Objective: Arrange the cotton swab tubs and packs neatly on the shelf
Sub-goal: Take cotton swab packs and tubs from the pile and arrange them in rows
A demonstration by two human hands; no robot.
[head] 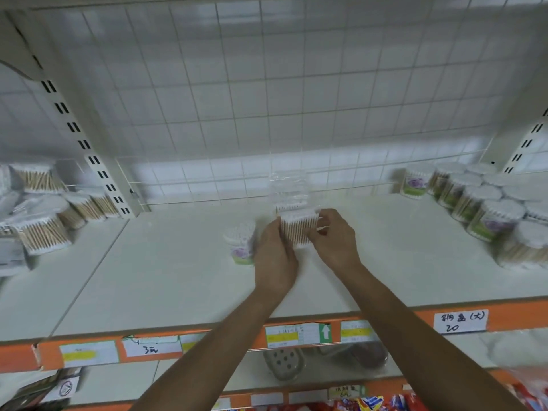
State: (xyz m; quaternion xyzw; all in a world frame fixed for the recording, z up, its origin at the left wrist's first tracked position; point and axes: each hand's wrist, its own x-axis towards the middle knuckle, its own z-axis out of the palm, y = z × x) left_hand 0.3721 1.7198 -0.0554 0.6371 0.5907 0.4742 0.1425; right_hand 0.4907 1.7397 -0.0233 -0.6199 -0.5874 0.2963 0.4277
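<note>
while left hand (pixel 275 258) and right hand (pixel 333 241) pinch one swab pack (pixel 298 231) | one tub (pixel 241 246) beside

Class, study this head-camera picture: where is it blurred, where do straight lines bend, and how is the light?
Head view: blur softens everything, including the swab pack held by the left hand and right hand and the tubs at right; the wide-angle lens bows the shelf edge and wire grid; light is flat and even, shadows faint; the handwritten label is barely legible.
</note>
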